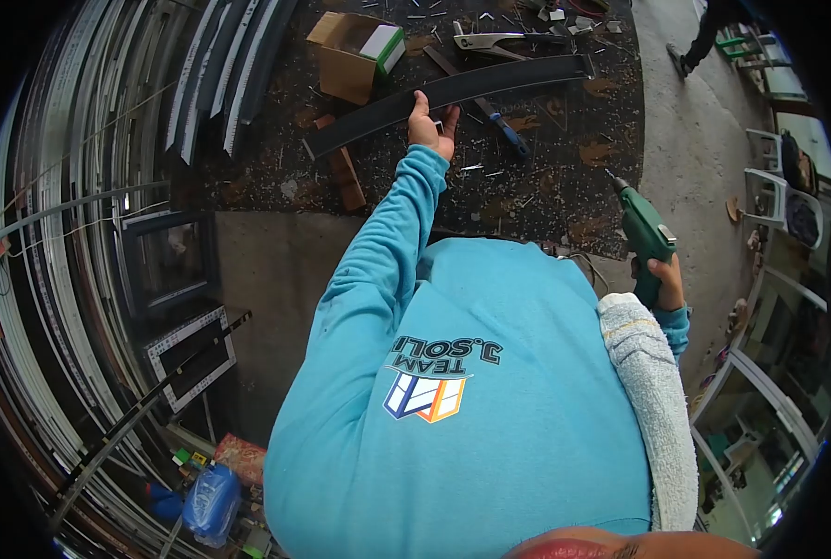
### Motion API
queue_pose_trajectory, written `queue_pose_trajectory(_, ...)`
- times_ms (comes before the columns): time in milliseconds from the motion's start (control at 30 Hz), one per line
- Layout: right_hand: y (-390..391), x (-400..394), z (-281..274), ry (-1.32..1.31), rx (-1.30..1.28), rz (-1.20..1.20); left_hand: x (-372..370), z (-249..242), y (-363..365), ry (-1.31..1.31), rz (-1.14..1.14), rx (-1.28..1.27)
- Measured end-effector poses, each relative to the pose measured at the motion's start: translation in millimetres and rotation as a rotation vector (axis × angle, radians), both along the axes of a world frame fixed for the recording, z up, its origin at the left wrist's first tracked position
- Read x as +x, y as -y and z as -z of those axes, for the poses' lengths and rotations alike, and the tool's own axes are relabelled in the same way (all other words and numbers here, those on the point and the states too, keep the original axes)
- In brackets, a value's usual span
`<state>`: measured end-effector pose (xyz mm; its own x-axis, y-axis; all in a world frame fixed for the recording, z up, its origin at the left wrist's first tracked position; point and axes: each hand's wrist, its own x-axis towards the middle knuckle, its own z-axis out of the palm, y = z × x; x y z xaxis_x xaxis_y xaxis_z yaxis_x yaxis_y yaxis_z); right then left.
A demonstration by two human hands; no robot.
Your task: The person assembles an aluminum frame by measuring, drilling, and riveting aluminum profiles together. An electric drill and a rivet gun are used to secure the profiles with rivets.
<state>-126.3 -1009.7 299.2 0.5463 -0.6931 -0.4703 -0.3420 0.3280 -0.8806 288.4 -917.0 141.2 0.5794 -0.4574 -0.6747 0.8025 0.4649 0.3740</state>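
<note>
My left hand is at the near edge of a long dark metal profile, its thumb over the bar and its other fingers curled beside the edge. Something small and pale shows by those fingers, too small to name. In my right hand is a green power drill, gripped by its handle, with the bit pointing up and left over the table's right edge. A blue-handled tool lies just right of my left hand. Under the profile's left end rests a brown wooden block.
An open cardboard box and locking clamp pliers lie on the dark, chip-strewn worktable. Slotted metal strips lie at its left. Long profiles fill the left side. A person's leg and white chairs are at right.
</note>
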Motion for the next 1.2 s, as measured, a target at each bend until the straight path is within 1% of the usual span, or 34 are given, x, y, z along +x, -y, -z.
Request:
queue_pose_trajectory(33, 3, -3, 3, -0.009, -0.004, -0.009, -1, 1, 0, -0.001, 0.004, 0.001)
queue_pose_trajectory(133, 9, -7, 6, -0.016, -0.019, -0.03, -11, 3, -16, 0.024, 0.135, -0.004)
queue_pose_trajectory(167, 9, -6, 4, -0.017, -0.023, -0.033, -18, -1, -26, 0.027, 0.194, 0.049)
queue_pose_trajectory(267, 4, 0, -10, -0.011, 0.034, 0.038, -42, 0, -57, 0.054, 0.332, 0.1)
queue_pose_trajectory(367, 7, -10, -5, -0.117, 0.011, 0.041, -53, 4, -69, 0.01, 0.364, 0.14)
queue_pose_trajectory(467, 13, -13, -29, -0.285, -0.055, -0.048, -58, 0, -83, 0.012, 0.466, 0.191)
queue_pose_trajectory(533, 24, -24, -21, -0.338, -0.215, -0.089, -68, -4, -88, 0.011, 0.498, 0.271)
queue_pose_trajectory(600, 37, -23, -8, -0.375, -0.398, -0.113, -74, -2, -90, -0.011, 0.522, 0.319)
queue_pose_trajectory(633, 44, -18, 3, -0.372, -0.443, -0.123, -73, 4, -89, -0.01, 0.546, 0.301)
queue_pose_trajectory(700, 59, 3, 37, -0.4, -0.632, -0.124, -68, 0, -82, -0.035, 0.653, 0.332)
queue_pose_trajectory(733, 61, 20, 49, -0.458, -0.65, -0.124, -66, -2, -83, -0.051, 0.697, 0.349)
queue_pose_trajectory(767, 67, 39, 63, -0.508, -0.671, -0.128, -62, -1, -85, -0.012, 0.799, 0.42)
queue_pose_trajectory(867, 85, 80, 116, -0.474, -0.799, -0.216, -50, -23, -98, -0.036, 0.999, 0.591)
queue_pose_trajectory(900, 87, 92, 127, -0.486, -0.815, -0.24, -47, -25, -107, -0.002, 1.11, 0.529)
queue_pose_trajectory(933, 88, 103, 135, -0.495, -0.836, -0.265, -47, -28, -112, 0.253, 1.141, 0.522)
queue_pose_trajectory(1000, 85, 111, 149, -0.594, -0.894, -0.285, -49, -34, -123, 0.756, 1.167, 0.497)
queue_pose_trajectory(1033, 87, 120, 151, -0.639, -0.931, -0.3, -45, -39, -121, 1.004, 1.092, 0.534)
queue_pose_trajectory(1133, 95, 157, 119, -0.714, -1.342, -0.423, -23, -50, -97, 1.804, 0.832, 0.605)
queue_pose_trajectory(1167, 98, 180, 112, -0.479, -1.309, -0.466, -17, -43, -90, 1.886, 0.838, 0.571)
queue_pose_trajectory(1200, 92, 207, 108, -0.37, -1.129, -0.496, -10, -35, -81, 1.969, 0.839, 0.536)
